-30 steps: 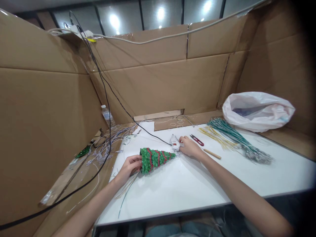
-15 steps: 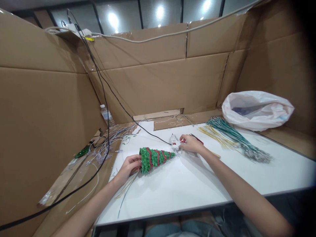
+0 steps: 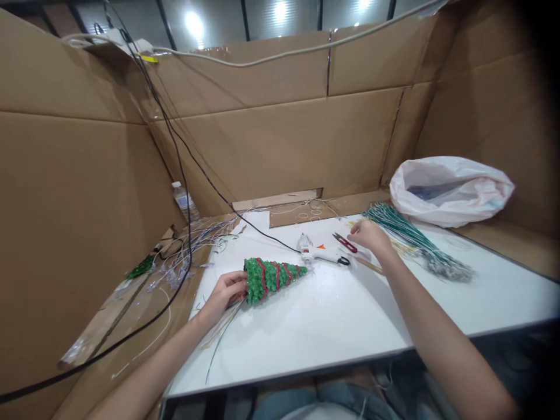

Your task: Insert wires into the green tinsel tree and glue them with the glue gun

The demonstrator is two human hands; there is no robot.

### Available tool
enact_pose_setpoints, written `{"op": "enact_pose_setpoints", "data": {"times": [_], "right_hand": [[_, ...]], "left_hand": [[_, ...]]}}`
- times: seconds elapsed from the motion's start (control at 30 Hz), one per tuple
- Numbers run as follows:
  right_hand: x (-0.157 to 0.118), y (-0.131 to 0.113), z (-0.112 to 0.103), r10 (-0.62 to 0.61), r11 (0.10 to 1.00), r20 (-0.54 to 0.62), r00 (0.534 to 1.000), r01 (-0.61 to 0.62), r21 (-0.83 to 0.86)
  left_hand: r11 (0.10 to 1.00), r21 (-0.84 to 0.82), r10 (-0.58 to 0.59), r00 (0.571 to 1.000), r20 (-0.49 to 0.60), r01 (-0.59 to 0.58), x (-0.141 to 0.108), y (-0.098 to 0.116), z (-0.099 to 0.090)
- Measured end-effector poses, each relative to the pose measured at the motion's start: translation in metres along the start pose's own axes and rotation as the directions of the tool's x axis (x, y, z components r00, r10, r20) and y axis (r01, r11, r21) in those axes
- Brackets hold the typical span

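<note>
The beaded Christmas tree (image 3: pixel 272 280) lay on its side on the table (image 3: pixel 315 332), at six o'clock in my view, tip toward three. My left hand (image 3: pixel 231 288), curled shut on its base rim, alone steadied it. My right hand (image 3: pixel 371 236) had left the glue gun (image 3: pixel 326 255), now lying free at the tree's two o'clock, for beside the red snips (image 3: pixel 345 242), fingers half-curled; whether pinching anything, I couldn't tell.
</note>
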State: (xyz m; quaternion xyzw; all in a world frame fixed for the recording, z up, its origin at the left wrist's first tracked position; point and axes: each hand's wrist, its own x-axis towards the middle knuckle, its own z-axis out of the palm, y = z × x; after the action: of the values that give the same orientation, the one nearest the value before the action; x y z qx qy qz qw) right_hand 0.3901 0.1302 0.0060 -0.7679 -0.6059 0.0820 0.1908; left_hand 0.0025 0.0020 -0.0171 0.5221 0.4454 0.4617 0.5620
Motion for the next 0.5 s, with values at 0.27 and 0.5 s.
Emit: {"op": "enact_pose_setpoints", "data": {"times": [0.27,0.5], "right_hand": [[0.016,0.036,-0.003,0.188,0.981,-0.022,0.982,-0.189,-0.049],[0.028,0.053,0.004,0.281,0.957,0.033,0.959,-0.277,-0.09]], "left_hand": [[1.0,0.007,0.006,1.0,0.01,-0.007,0.002,-0.002,-0.003],[1.0,0.005,0.017,1.0,0.021,-0.017,0.001,-0.001,-0.001]]}}
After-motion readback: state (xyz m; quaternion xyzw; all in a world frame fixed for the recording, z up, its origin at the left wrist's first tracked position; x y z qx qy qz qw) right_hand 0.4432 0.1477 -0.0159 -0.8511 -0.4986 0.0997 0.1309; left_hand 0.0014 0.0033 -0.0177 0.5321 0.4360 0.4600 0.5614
